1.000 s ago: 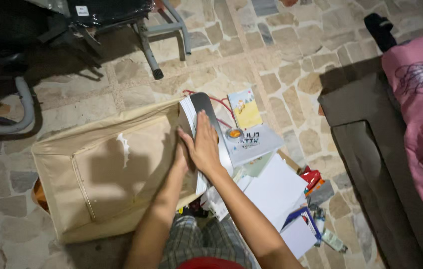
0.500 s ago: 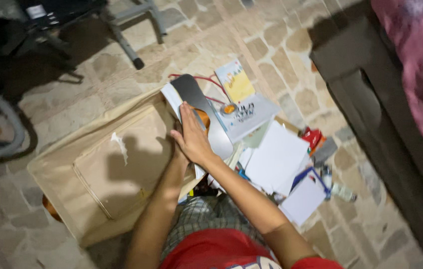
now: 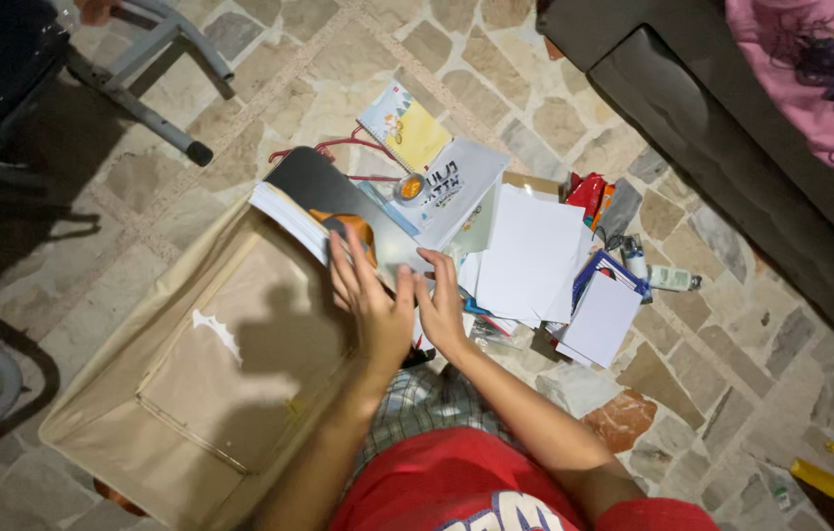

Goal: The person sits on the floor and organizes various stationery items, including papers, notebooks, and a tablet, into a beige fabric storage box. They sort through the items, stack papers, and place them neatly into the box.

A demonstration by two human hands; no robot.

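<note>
**Thick book tipped against the edge of the fabric box**

The beige fabric box (image 3: 181, 383) is the largest thing here, lying on the stone floor (image 3: 269, 108) and filling the 8 o'clock part of the view. At its 1 o'clock corner a thick book (image 3: 323, 202) with a dark glossy cover rests tilted on the rim, its white page edges facing the box. By my reading the step in hand is steadying or squaring this book at the box's edge; the next move would call for a firm grip on both sides of the book before it is shifted, since it sits half off the rim.

The left hand (image 3: 370, 300) lies flat on the lower part of the cover, fingers spread and straight, pressing rather than gripping. The right hand (image 3: 441, 310) sits just beside it at 3 o'clock, fingers loosely extended on the book's near edge; whether it pinches any pages I cannot tell.

At 1 o'clock of the book lie a spiral notebook (image 3: 405, 123), a roll of tape (image 3: 411, 187) and loose white sheets (image 3: 530, 256).

Compared with half a second ago, the book lies flatter and more turned, and the left hand has come up onto the cover where the right hand alone pressed it.
</note>
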